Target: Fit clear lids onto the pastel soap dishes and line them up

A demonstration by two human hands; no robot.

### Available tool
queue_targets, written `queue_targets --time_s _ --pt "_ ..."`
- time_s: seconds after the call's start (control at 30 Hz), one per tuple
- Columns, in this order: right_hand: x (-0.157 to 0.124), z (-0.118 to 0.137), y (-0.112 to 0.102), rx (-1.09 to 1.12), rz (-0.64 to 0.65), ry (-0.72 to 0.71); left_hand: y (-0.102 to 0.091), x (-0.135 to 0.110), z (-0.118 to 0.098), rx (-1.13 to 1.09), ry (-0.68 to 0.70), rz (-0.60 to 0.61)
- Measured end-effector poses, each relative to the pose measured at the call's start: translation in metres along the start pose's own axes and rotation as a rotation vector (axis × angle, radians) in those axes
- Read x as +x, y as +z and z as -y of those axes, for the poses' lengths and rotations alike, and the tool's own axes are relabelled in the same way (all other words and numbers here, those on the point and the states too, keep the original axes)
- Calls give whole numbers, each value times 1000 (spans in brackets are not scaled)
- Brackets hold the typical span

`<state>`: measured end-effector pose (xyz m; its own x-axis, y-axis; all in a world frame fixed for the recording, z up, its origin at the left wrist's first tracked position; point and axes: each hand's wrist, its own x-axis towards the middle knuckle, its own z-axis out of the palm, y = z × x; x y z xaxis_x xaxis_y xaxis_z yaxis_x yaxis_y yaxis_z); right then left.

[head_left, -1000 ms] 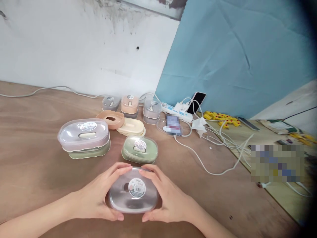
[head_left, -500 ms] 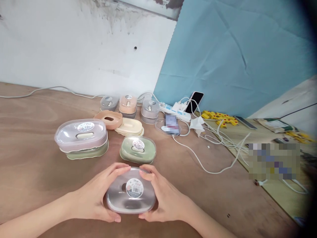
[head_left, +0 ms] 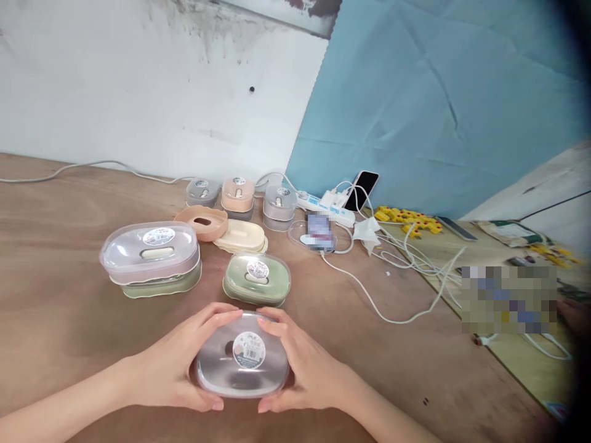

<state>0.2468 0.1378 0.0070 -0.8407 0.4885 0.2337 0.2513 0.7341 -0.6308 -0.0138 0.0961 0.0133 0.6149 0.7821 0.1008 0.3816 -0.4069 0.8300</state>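
A grey oval box with a clear lid and a round sticker (head_left: 242, 364) lies on the brown wooden table (head_left: 60, 320) close to me. My left hand (head_left: 173, 366) wraps its left side, fingers curled over the far rim and thumb at the near edge. My right hand (head_left: 307, 369) grips the right side the same way. Just beyond sits a green oval box with a clear lid (head_left: 257, 279).
A stack of larger lidded boxes (head_left: 151, 258) stands at the left. Peach and cream boxes (head_left: 221, 227) and three small lidded boxes (head_left: 239, 195) lie further back. A power strip (head_left: 325, 206), a phone (head_left: 362, 189), white cables (head_left: 406, 271) and yellow pieces (head_left: 406, 220) fill the right.
The view has shifted slightly; my hands stay closed round the grey box, which has hardly moved.
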Motion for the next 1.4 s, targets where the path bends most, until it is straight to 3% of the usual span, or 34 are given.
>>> queue_targets --time_s 1.4 --pt "-1 -4 3 4 26 34 1 0 1 -35 -26 11"
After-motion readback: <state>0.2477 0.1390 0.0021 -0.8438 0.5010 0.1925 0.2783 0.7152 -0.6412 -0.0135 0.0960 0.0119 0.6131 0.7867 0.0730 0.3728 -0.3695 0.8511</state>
